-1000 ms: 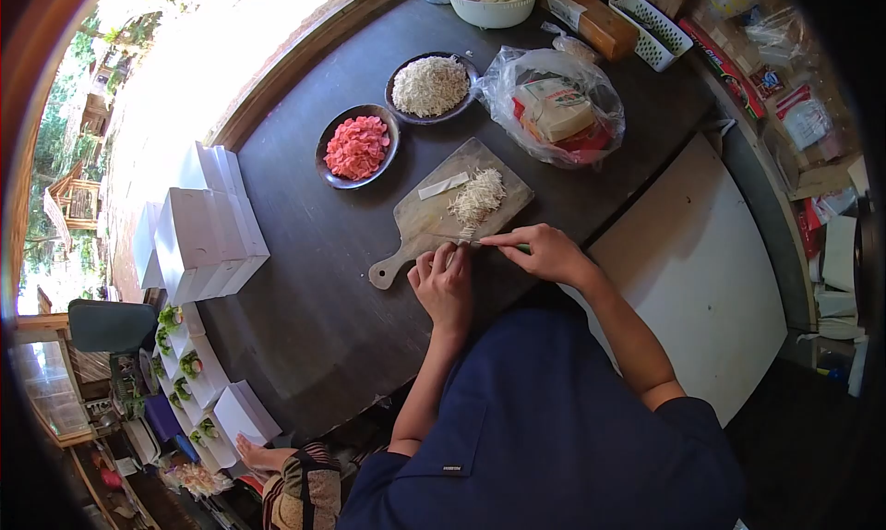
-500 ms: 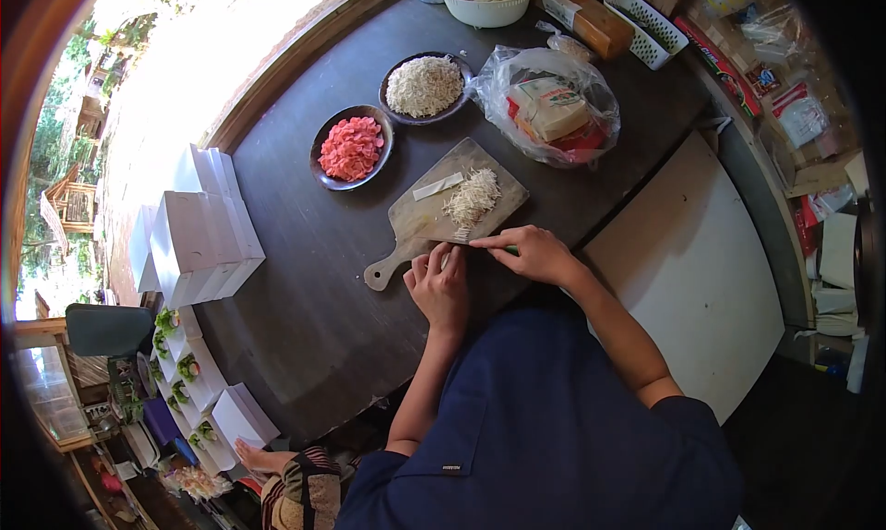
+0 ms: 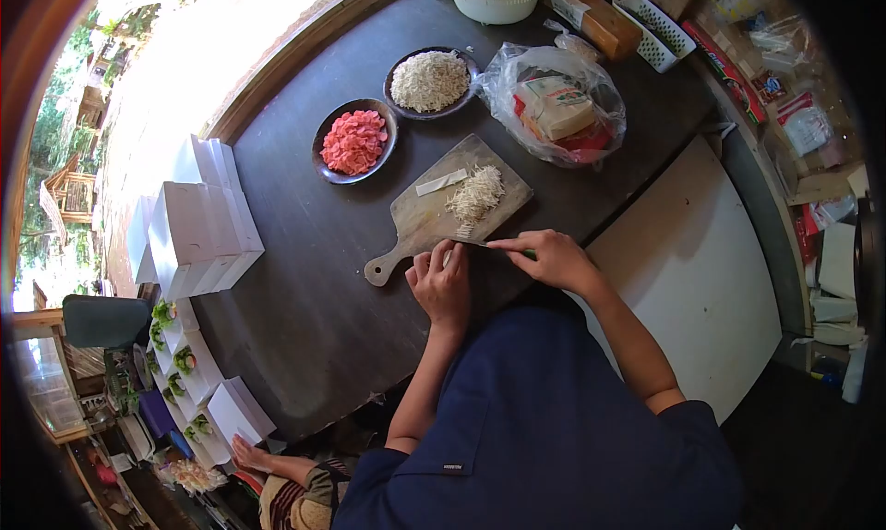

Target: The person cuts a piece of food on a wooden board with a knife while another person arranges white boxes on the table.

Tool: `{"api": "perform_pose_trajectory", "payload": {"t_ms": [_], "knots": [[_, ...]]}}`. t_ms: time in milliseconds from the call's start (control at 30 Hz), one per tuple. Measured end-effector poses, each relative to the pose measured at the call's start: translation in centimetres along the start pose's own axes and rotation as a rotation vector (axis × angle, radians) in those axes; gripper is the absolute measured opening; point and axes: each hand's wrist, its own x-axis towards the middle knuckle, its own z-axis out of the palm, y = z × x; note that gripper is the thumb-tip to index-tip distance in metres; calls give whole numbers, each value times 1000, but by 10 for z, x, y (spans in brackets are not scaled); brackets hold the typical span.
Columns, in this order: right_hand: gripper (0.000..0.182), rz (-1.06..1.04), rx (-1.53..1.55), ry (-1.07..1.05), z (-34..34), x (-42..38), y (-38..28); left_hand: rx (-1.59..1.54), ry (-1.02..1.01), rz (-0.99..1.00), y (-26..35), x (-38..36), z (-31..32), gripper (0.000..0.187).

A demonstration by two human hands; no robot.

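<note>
1. Shreds (image 3: 478, 193), pale: cut and heaped on cutting board (image 3: 408, 218).
2. Flat strip (image 3: 441, 182): uncut, lying beside the heap.
3. Pale piece (image 3: 448, 257): apparently part-cut, at the board's near edge; remaining amount hidden by fingers.
4. Left hand (image 3: 439, 288): fingers bent, pinching that piece.
5. Right hand (image 3: 552, 258): closed round knife (image 3: 474, 243), blade beside left fingertips.
6. Dark bowl (image 3: 427, 116): filled with pale shreds, beyond board.
</note>
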Motion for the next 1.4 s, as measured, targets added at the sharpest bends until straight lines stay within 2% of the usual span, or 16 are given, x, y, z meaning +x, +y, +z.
{"api": "perform_pose_trajectory", "payload": {"t_ms": [267, 367, 500, 600, 700, 767, 900, 967, 1100, 1300, 1400], "knots": [[40, -29, 158, 22, 3, 9, 0, 30, 19, 7, 0, 1, 0, 11], [41, 29, 95, -20, -10, -2, -2, 32, 30, 9, 0, 0, 1, 10], [42, -5, 110, -1, -7, -6, 0, 22, 1, 1, 1, 1, -1, 10], [42, 48, -31, -41, -7, 2, -14, 24, 22, 18, -1, 0, 1, 11], [40, 39, -10, -61, 8, 15, -5, 12, 5, 27, -1, -1, 1, 17], [39, -12, 140, -17, 16, 20, 1, 7, 15, 34, -2, -2, 2, 17], [40, -66, 138, 16, 4, 7, 6, 15, 3, -2, -1, -2, 1, 11], [41, 16, 113, -26, -8, -2, 1, 19, 3, -3, 0, -2, 1, 11], [42, 42, 83, -31, -12, -8, -3, 4, -3, -7, 0, -2, 1, 11], [40, 42, 36, -45, 10, 10, -2, 21, 11, -7, 1, -2, 2, 13], [40, -20, 166, 1, 23, 20, 5, 2, 23, -7, 0, -2, 2, 14]]}}
